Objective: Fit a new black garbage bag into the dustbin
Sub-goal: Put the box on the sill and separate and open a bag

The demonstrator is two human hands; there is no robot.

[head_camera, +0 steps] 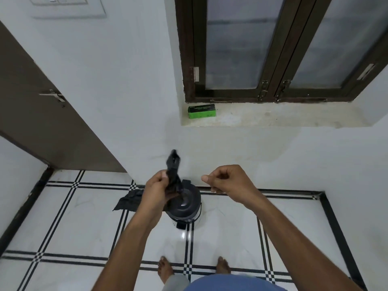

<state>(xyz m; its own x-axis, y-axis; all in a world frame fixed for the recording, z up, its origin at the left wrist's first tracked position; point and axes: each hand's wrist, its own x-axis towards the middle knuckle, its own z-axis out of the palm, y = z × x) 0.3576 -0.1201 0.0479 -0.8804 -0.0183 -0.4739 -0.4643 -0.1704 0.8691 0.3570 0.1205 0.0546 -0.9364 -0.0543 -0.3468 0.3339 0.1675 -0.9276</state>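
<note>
A small black pedal dustbin point(185, 208) stands on the white tiled floor by the wall, its lid down. Above it my left hand point(156, 190) grips a folded, rolled-up black garbage bag point(173, 169), whose top end sticks up past my fingers. My right hand point(226, 182) hovers to the right of the bag, fingers curled with thumb and forefinger pinched; nothing visible is in it. Another crumpled black bag point(130, 200) lies flat on the floor just left of the bin, partly hidden by my left forearm.
A green and black box point(202, 111) sits on the window sill point(273, 116) under a dark-framed window. A brown door point(42, 114) with a latch is at the left. My bare feet point(165, 269) stand on the tiles in front of the bin.
</note>
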